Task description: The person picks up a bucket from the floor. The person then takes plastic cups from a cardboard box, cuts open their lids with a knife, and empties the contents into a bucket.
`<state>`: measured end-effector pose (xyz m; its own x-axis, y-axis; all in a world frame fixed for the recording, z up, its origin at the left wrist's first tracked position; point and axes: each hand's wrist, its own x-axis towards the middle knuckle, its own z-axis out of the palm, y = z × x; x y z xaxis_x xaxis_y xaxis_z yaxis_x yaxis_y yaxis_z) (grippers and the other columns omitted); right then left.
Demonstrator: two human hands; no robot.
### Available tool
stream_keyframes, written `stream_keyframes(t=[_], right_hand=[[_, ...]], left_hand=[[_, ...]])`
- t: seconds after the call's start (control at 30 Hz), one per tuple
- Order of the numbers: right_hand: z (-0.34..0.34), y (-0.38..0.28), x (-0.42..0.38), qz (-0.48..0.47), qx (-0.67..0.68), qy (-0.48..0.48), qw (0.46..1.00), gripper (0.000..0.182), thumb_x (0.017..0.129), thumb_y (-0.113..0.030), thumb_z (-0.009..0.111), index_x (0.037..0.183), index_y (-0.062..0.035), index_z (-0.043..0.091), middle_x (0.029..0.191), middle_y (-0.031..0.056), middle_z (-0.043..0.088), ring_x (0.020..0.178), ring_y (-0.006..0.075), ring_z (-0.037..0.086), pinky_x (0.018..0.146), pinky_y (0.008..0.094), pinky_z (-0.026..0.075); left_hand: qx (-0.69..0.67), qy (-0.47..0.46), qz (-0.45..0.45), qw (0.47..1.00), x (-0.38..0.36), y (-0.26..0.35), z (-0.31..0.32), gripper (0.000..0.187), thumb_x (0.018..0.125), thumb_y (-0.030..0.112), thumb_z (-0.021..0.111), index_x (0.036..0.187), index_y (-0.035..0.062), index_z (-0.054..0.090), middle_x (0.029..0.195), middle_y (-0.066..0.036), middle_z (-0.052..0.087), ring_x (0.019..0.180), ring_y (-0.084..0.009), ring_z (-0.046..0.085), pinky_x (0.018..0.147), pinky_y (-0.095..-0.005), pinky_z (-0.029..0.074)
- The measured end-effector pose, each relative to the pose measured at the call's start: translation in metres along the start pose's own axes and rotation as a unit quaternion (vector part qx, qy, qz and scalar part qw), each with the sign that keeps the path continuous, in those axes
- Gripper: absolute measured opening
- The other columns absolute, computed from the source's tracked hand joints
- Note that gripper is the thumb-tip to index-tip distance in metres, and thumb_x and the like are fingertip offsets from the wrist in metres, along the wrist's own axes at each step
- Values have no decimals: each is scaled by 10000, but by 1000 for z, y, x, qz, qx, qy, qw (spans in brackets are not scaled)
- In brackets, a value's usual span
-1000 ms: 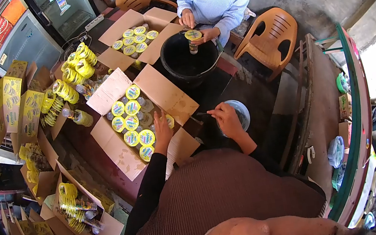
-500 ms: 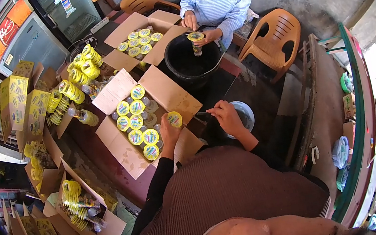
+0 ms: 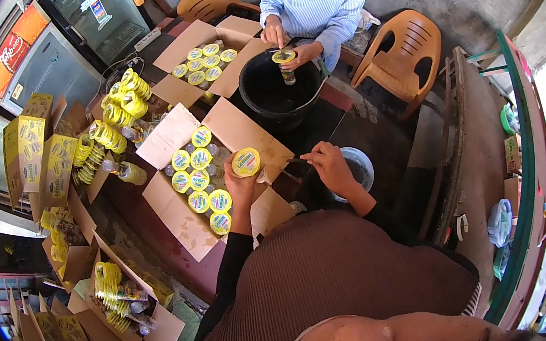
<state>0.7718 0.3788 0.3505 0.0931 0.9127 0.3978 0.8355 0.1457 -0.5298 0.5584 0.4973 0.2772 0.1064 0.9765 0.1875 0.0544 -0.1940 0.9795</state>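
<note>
Fingers of our left hand (image 3: 239, 187) wrap around a sealed plastic cup (image 3: 245, 163) with a round yellow foil lid, holding it up just over the right edge of the open cardboard carton (image 3: 176, 219). Our right hand (image 3: 330, 166) pinches a thin dark stick-like tool (image 3: 296, 161), fingertips pressed together on it, just beside a round pale bowl (image 3: 359, 162).

Inside the carton, more yellow-lidded cups (image 3: 196, 180) stand packed close, with a few clear bare tops between them. Its flaps splay outward, flat and creased, leaving little free surface on our side. Between the carton and the black bucket (image 3: 274, 90) a strip of dark tabletop lies open.

Across from us a co-worker's hand (image 3: 302, 52) holds another cup (image 3: 284, 63) over the bucket's smooth round rim. A second carton (image 3: 205, 55) sits beside the bucket, also filled. To our left, yellow printed boxes (image 3: 23, 149) and coiled yellow lid stacks (image 3: 126, 94) crowd the edge. A ribbed orange plastic chair (image 3: 401, 50) stands to the right.
</note>
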Motion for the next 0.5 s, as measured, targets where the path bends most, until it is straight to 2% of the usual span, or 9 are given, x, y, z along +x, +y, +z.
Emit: stream_keyframes(t=[0.17,0.23,0.5], right_hand=[[3,7,10,-12,12,22,1000,187,801,-30,651,964,-99,713,865,43,536,844,232,532,736,362,379],[4,10,15,-19,20,35,999,184,793,-22,658,951,-98,711,850,50,536,822,238,531,723,358,373],[2,19,37,-20,31,41,998,208,782,-10,662,958,-105,718,847,51,534,815,240,542,752,357,397]], left_hand=[[-68,-38,-5,997,3,13,8,613,640,54,865,1153,-11,536,1044,-86,651,940,-145,625,851,-284,511],[-75,-70,-60,993,6,13,10,581,642,56,866,1130,-9,558,1025,-80,660,921,-141,630,830,-278,514],[-29,-76,-17,997,11,27,21,537,648,72,869,1086,5,566,1015,-70,659,915,-131,628,820,-278,512]])
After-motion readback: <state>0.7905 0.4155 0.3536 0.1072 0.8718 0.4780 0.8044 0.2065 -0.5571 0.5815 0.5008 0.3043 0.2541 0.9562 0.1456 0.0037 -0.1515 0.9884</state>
